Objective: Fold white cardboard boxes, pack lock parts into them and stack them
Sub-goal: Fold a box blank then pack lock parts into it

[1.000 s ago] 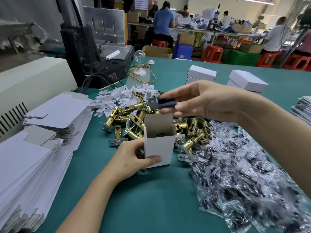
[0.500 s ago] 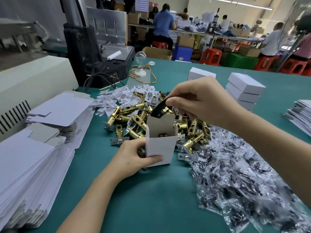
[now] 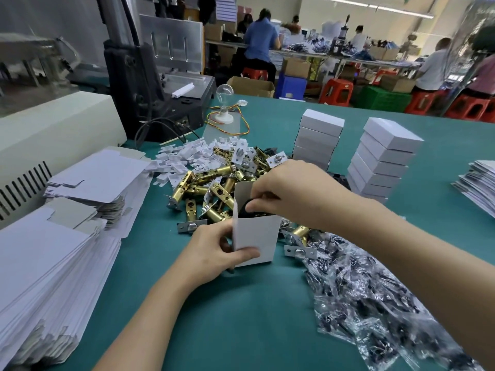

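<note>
My left hand (image 3: 211,253) grips the open box (image 3: 254,239) so it stands steady on the worktop (image 3: 241,317); my right hand (image 3: 292,194) fingers pinch a black part (image 3: 245,210), feeding it inside.

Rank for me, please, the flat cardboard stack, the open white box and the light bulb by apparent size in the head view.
1. flat cardboard stack, helped by nearness
2. open white box
3. light bulb, farther back, so true size unsure
</note>
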